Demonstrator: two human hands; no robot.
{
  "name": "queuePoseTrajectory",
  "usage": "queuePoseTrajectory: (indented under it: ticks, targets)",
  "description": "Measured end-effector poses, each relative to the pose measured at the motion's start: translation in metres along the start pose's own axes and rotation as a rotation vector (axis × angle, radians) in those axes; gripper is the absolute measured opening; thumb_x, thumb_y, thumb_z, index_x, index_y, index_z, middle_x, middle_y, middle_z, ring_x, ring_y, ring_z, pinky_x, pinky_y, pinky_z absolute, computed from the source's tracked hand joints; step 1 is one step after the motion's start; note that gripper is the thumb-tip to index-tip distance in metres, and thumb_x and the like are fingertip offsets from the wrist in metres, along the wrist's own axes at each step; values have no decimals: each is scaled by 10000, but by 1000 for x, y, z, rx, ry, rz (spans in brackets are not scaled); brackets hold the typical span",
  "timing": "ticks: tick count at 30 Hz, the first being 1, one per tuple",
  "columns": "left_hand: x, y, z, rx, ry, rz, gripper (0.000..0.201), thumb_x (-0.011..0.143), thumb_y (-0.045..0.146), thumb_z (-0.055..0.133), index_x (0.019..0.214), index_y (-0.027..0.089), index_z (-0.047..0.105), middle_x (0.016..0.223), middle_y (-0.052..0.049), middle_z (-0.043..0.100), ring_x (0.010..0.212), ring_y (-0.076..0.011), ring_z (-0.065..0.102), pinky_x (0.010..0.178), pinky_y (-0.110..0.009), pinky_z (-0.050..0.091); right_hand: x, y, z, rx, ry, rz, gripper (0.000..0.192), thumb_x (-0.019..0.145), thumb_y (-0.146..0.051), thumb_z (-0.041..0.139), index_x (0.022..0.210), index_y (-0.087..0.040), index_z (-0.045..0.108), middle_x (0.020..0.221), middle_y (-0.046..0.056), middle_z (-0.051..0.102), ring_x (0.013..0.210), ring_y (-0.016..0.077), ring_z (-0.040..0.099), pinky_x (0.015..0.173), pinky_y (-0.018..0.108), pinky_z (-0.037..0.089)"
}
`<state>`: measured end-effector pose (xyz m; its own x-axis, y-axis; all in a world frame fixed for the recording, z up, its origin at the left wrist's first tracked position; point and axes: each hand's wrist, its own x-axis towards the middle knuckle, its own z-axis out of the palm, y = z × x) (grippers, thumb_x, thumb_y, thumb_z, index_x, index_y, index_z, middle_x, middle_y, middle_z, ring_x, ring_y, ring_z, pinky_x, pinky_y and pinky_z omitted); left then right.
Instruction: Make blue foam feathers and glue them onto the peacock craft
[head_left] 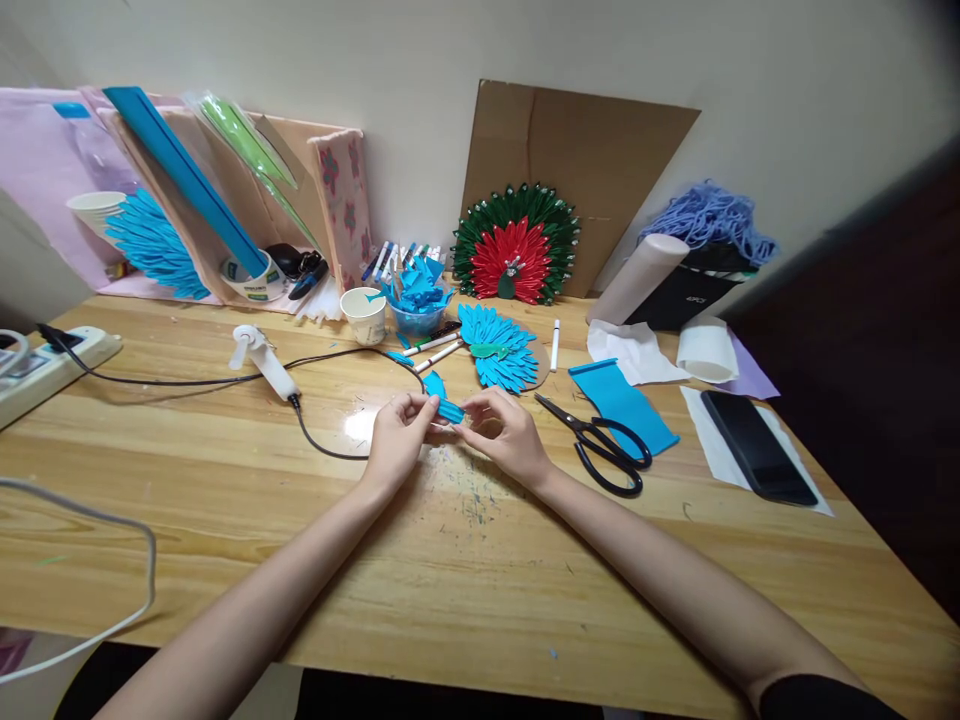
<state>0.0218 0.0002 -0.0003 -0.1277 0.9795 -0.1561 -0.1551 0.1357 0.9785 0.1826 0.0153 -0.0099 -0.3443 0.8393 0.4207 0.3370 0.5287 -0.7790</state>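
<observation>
A small folded strip of blue crepe paper [450, 411] is held between my two hands, above the middle of the table. My left hand [399, 437] pinches its left end between thumb and fingers. At the other end, my right hand [508, 436] pinches the strip with thumb and fingertips. Just behind them lies a round cardboard piece [541, 366] covered with blue paper petals [499, 345] and a green shape [491, 351]. Black-handled scissors [600, 440] rest to the right, partly over a blue paper sheet [622, 400].
A blue-scrap bowl [417, 318], paper cup [363, 316] and several markers [437, 356] stand behind. A small white fan [264, 362] trails a black cable at left. A phone [759, 446] lies right. A red-and-green petal fan [514, 250] leans on cardboard [570, 150].
</observation>
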Motion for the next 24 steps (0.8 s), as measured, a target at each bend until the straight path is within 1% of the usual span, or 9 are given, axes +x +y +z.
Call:
queuePoseTrajectory:
  ticks: [6, 13, 20, 24]
  targets:
    - [0, 0, 0, -5, 6, 4, 426, 587, 510, 702, 727, 124, 588, 617, -33, 657, 531, -140, 616, 586, -266, 522, 0, -1, 0, -10, 5, 5, 133, 786, -253, 593, 904, -193, 583, 824, 26, 538, 715, 130, 557, 639, 266, 509]
    - [-1, -1, -1, -5, -15, 28, 340, 675, 438, 668, 753, 117, 587, 638, -33, 668, 557, -135, 627, 612, -264, 527, 0, 1, 1, 7, 35, -5, 113, 791, -260, 597, 878, -189, 580, 799, 26, 538, 695, 128, 557, 618, 267, 510]
    - [1, -4, -1, -5, -15, 64, 319, 679, 421, 668, 733, 116, 590, 634, -31, 662, 575, -139, 632, 629, -266, 531, -1, 0, 1, -3, 27, -18, 125, 785, -265, 609, 883, -193, 583, 808, 26, 539, 701, 129, 559, 610, 266, 516]
    - [0, -3, -1, -22, -17, 62, 311, 679, 410, 670, 734, 116, 585, 641, -34, 666, 581, -143, 638, 625, -268, 534, 0, 0, 0, -19, 19, -32, 172, 755, -261, 644, 899, -192, 581, 817, 25, 539, 724, 134, 559, 627, 269, 514]
